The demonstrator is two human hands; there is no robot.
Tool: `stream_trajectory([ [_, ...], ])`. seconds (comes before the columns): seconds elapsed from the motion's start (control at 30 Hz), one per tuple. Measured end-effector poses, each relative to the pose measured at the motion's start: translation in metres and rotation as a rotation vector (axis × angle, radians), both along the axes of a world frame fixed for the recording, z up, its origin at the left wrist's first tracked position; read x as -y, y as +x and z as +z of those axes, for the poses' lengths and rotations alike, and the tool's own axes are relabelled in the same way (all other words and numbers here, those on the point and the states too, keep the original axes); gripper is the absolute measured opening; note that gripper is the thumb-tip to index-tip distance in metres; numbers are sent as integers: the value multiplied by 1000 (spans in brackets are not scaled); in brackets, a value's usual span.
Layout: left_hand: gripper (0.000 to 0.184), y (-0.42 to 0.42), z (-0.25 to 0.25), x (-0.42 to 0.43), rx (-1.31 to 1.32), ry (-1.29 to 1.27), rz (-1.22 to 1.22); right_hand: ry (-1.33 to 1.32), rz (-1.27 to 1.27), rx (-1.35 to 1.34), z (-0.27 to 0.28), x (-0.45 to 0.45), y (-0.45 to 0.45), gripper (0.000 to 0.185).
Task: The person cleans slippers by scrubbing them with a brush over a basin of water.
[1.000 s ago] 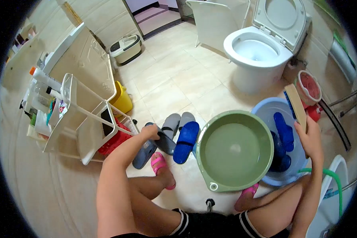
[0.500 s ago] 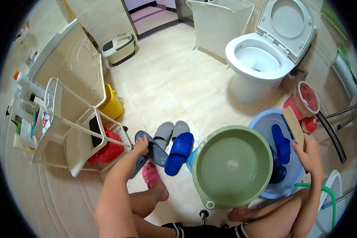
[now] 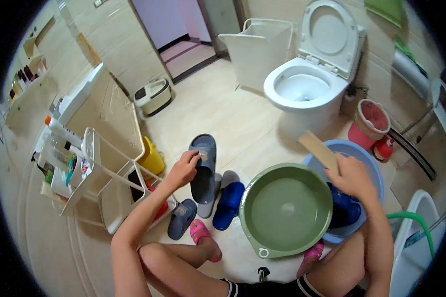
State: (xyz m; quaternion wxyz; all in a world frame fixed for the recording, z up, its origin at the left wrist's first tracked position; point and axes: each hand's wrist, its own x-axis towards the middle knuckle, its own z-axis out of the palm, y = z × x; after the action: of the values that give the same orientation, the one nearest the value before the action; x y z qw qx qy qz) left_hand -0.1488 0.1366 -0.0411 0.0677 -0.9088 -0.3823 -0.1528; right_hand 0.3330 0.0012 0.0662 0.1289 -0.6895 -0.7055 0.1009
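My left hand (image 3: 183, 169) is closed on the strap of a dark grey slipper (image 3: 203, 190), which is raised with its toe pointing away from me. In my right hand (image 3: 353, 175) is a wooden-backed scrubbing brush (image 3: 319, 152), above the blue basin (image 3: 376, 173). Its bristles face away from view. A wet dark blue slipper (image 3: 346, 209) lies inside that basin. Between my knees stands a green basin (image 3: 252, 242) of water, overlapping the blue one. The matching grey slipper (image 3: 182, 220) and a blue slipper (image 3: 229, 206) rest on the floor, with light grey slippers partly hidden behind.
A white rack (image 3: 118, 210) with bottles stands on the left, beside a yellow bin (image 3: 152, 157). Ahead are a toilet (image 3: 302, 101), a laundry hamper (image 3: 260, 57) and a small bin (image 3: 153, 97). To the right are a pink bucket (image 3: 362, 136) and a green hose (image 3: 416, 221).
My left hand has lifted the dark grey slipper from the floor and moved slightly right. My right hand has brought the brush leftward, towards the green basin. The camera view has shifted.
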Motion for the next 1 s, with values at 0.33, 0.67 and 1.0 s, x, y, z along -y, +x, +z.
stream_trajectory([
  [0.33,41,131,58,80,639,-473,-145,-20,163,-677,-19,32,-56,48],
  [0.67,43,128,21,81,790,-544,52,-302,209,-436,-18,57,-69,49],
  [1.0,32,139,23,108,608,-716,-42,-141,306,-260,-22,76,-81,50],
])
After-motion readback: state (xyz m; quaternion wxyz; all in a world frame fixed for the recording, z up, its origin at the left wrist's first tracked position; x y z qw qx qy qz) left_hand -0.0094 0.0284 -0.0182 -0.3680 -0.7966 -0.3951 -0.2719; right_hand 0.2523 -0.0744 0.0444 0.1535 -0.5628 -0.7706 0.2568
